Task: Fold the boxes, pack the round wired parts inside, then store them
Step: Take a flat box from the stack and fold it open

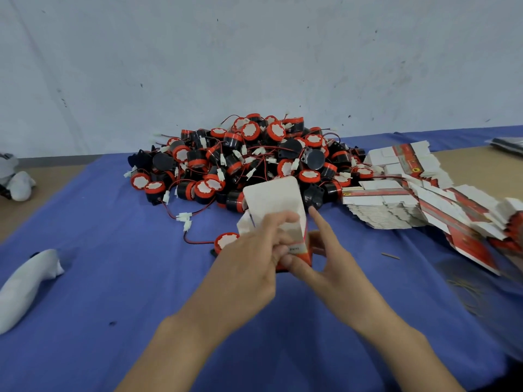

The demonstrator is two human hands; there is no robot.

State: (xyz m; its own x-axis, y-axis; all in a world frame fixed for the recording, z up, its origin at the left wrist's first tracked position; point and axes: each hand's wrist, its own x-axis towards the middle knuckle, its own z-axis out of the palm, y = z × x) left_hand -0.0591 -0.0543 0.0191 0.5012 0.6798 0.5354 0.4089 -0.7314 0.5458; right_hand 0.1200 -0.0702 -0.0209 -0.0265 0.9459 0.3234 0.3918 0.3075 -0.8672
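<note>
A small red and white box point(278, 206) stands half folded above the blue cloth, its white top flap raised. My left hand point(254, 256) grips its left side with curled fingers. My right hand point(322, 253) holds the box from the right, thumb under its lower edge and index finger stretched out past its side. One round wired part point(225, 240), red-rimmed with a white face, lies just left of the box with its red wire trailing away. A big heap of the same round wired parts point(249, 157) sits behind the box.
Stacks of flat unfolded boxes point(402, 199) fan out at the right. White cloth bundles lie at the left front point(25, 284) and far left point(18, 183). The blue cloth point(113, 278) covers the table; a pale wall stands behind.
</note>
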